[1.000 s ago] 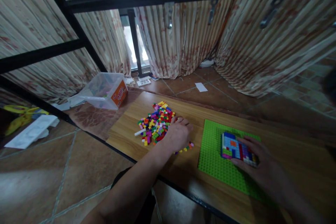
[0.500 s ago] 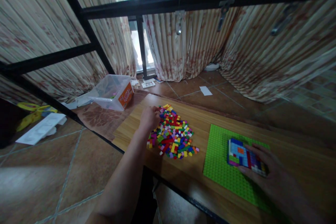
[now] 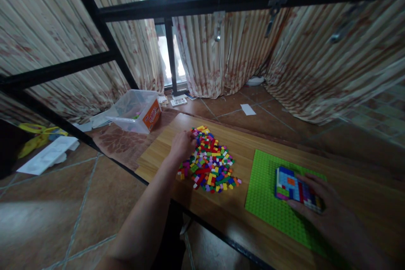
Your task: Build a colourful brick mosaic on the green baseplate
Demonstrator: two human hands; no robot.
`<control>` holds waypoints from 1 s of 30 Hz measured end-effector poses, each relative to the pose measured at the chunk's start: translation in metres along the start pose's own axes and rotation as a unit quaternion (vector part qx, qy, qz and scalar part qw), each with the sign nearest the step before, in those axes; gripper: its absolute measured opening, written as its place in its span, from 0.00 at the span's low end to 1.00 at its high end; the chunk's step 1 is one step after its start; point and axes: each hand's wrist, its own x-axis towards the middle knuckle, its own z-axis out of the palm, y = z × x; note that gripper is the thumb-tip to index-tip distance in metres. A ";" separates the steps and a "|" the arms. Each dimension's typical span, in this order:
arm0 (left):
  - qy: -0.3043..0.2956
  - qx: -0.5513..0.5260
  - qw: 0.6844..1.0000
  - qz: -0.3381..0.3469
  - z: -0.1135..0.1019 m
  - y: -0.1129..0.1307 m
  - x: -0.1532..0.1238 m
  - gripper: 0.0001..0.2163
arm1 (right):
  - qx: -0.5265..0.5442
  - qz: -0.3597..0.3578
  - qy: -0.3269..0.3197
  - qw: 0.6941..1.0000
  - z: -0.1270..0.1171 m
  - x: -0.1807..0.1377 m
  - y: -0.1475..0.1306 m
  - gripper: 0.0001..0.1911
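Note:
A pile of small coloured bricks (image 3: 211, 164) lies on the wooden table (image 3: 240, 139). My left hand (image 3: 183, 144) rests at the pile's far left edge, fingers curled into the bricks; what they hold is hidden. To the right a green baseplate (image 3: 265, 194) carries a block of joined bricks (image 3: 292, 189) in blue, white, red and orange. My right hand (image 3: 325, 206) lies on the plate with its fingers pressed against the block's right side.
A clear plastic box with an orange label (image 3: 137, 111) stands on the floor past the table's left corner. Black metal frame bars (image 3: 196, 2) cross overhead. Striped curtains (image 3: 240, 50) hang behind. Papers (image 3: 47, 158) lie on the tiled floor at left.
My left hand went from the pile's right side to its far left edge and has since barely shifted. The pile is spread out wider. My right hand stays on the block.

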 end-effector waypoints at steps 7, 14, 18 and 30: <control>0.005 -0.012 1.000 -0.002 0.000 0.004 -0.001 0.09 | -0.002 -0.011 0.016 1.000 -0.001 0.000 -0.004 0.35; -0.006 -0.002 1.000 0.026 -0.002 0.010 -0.003 0.11 | 0.009 -0.012 0.001 1.000 -0.002 -0.001 -0.007 0.33; -0.012 -0.017 1.000 0.024 -0.002 0.010 -0.003 0.11 | 0.012 -0.014 0.001 1.000 -0.003 -0.001 -0.008 0.35; -0.032 0.023 0.999 0.035 -0.001 0.013 -0.006 0.11 | 0.014 0.001 0.003 1.000 -0.004 -0.001 -0.014 0.34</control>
